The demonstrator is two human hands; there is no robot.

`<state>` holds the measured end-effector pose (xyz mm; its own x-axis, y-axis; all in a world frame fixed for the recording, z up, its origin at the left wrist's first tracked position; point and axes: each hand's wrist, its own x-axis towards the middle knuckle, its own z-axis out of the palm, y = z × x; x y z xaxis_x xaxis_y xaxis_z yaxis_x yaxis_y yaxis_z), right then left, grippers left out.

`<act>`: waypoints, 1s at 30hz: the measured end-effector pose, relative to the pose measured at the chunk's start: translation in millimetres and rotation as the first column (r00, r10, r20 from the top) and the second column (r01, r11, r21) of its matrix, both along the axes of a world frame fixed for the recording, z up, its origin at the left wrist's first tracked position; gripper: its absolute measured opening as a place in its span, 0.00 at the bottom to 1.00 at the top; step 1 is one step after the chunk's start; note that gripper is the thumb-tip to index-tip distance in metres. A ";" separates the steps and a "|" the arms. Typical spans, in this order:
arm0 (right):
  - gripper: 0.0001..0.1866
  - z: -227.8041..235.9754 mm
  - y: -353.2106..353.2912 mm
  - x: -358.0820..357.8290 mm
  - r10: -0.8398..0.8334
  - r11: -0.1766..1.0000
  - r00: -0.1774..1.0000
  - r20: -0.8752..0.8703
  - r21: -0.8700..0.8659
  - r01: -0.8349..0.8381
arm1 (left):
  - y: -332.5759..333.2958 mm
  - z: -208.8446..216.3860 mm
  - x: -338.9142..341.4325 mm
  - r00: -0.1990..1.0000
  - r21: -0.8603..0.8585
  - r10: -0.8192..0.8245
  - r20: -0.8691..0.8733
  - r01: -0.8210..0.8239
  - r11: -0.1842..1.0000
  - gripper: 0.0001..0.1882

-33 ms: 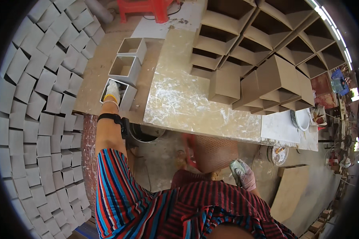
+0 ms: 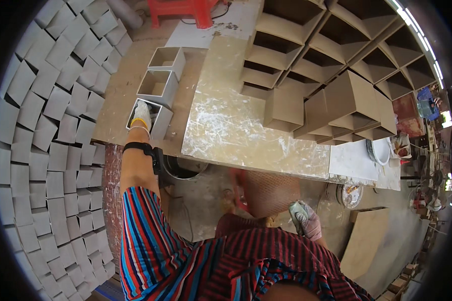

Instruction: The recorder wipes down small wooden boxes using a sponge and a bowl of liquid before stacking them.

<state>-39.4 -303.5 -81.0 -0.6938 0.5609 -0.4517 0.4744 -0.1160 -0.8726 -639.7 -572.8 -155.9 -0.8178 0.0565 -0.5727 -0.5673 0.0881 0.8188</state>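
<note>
My left hand, in a white glove with a yellow cuff, reaches into the nearest white open-topped box of a row on the brown board. Its fingers are partly hidden inside, so their grip does not show. Just beyond stand a second white box with a brown inside and a third white box. Low beside my body, off the table's front edge, hangs my right hand in a stained pinkish-grey glove. Whether its fingers are closed cannot be made out.
Stacked white boxes form a wall on the left. Bare brown cardboard boxes pile up on the right of the paint-smeared tabletop. A white basin sits at the right end; a red stool stands at the back.
</note>
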 end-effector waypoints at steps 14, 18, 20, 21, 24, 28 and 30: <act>0.24 -9.2 -12.4 -44.7 0.012 0.998 0.996 0.085 -0.068 -0.007 | -19.2 13.0 15.2 0.948 0.258 0.238 0.212 -0.290 0.922 0.31; 0.25 -27.7 -10.9 -37.6 -0.020 0.997 1.000 -0.021 -0.076 0.018 | -20.8 72.1 31.7 0.978 0.007 0.052 0.201 -0.054 0.999 0.29; 0.25 -24.6 -10.6 -39.9 -0.056 0.992 0.998 -0.004 -0.112 0.055 | -37.3 92.2 28.2 0.955 -0.365 -0.284 0.087 0.296 0.883 0.27; 0.25 -23.2 -10.8 -41.4 -0.073 0.989 0.997 0.009 -0.130 0.074 | -31.0 95.3 36.5 0.907 -0.851 -0.399 -0.133 0.102 0.515 0.24; 0.24 -29.8 -10.3 -42.4 -0.027 0.999 1.000 0.014 -0.036 0.027 | -2.4 139.5 60.0 0.579 -0.911 -0.733 -0.357 -0.043 0.410 0.24; 0.24 -17.8 -14.1 -47.9 0.000 0.993 0.999 0.038 -0.118 0.004 | 16.4 113.9 19.9 0.317 -0.999 -0.948 0.036 0.010 -0.035 0.24; 0.23 -5.8 -14.7 -52.7 0.006 0.980 0.993 0.117 -0.200 0.018 | 23.9 111.6 17.9 0.320 -0.987 -0.936 0.147 0.106 -0.119 0.25</act>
<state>-92.1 -318.2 -86.8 -0.6264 0.4547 -0.6332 0.5702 -0.2866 -0.7699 -621.8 -548.9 -44.3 -0.7946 0.5692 -0.2112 0.5991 0.7916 -0.1207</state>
